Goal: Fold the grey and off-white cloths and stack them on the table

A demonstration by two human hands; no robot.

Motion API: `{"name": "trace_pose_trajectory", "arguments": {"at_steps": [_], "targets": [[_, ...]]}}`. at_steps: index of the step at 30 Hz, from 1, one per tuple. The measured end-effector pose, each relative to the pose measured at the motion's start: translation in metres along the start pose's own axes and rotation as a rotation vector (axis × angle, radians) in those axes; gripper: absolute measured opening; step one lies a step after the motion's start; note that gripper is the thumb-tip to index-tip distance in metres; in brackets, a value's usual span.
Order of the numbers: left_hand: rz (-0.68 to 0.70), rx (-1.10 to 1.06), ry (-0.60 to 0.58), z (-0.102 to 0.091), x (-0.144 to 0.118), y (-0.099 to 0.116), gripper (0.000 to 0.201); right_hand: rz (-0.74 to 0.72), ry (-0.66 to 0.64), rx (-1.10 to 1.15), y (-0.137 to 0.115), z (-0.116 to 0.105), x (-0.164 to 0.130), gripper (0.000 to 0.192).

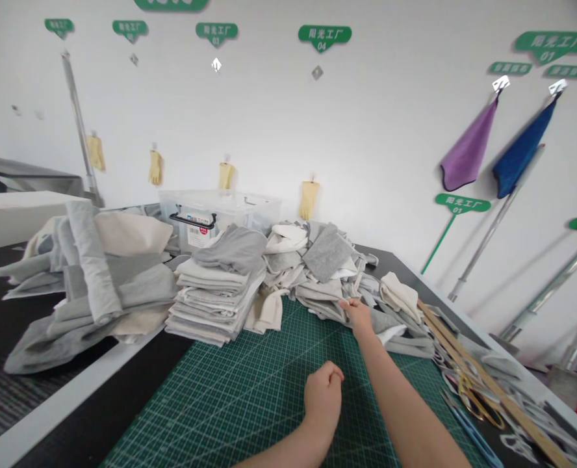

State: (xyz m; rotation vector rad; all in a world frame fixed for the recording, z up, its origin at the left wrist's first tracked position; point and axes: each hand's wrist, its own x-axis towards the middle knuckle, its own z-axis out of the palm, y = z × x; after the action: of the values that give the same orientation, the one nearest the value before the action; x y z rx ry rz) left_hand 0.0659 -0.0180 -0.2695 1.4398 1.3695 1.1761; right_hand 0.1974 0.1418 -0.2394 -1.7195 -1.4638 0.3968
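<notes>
My right hand (357, 316) reaches to the front of a loose heap of grey and cream fabric pieces (288, 263). Its thumb and fingers pinch the edge of a grey fabric piece (320, 300). My left hand (323, 393) hovers in a loose fist over the green cutting mat (249, 383), with nothing showing in it. Left of the heap stands a tall stack of folded fabric pieces (215, 296), topped by a darker grey one. More grey fabric (386, 325) lies beside my right wrist.
Large loose fabrics (137, 289) are piled at the left. A clear plastic box (240, 207) with black handles stands behind the stack. On the right lie gold-handled scissors (478, 403), a blue-handled tool (474, 429) and a long wooden strip (493, 383). Gloves and cloths hang on the wall.
</notes>
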Motion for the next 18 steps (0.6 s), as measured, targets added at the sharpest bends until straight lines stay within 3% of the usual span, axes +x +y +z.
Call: {"name": "trace_pose_trajectory", "arguments": {"at_steps": [8, 15, 18], "targets": [[0.005, 0.009, 0.003, 0.001, 0.001, 0.0, 0.026, -0.055, -0.138, -0.292, -0.031, -0.004, 0.023, 0.033], [-0.041, 0.063, -0.038, -0.004, 0.004, 0.004, 0.027, -0.202, -0.224, -0.232, -0.064, 0.037, 0.06, 0.025], [-0.069, 0.095, -0.063, -0.004, 0.006, 0.006, 0.028, -0.213, -0.197, -0.226, -0.075, 0.052, 0.07, 0.04]]}}
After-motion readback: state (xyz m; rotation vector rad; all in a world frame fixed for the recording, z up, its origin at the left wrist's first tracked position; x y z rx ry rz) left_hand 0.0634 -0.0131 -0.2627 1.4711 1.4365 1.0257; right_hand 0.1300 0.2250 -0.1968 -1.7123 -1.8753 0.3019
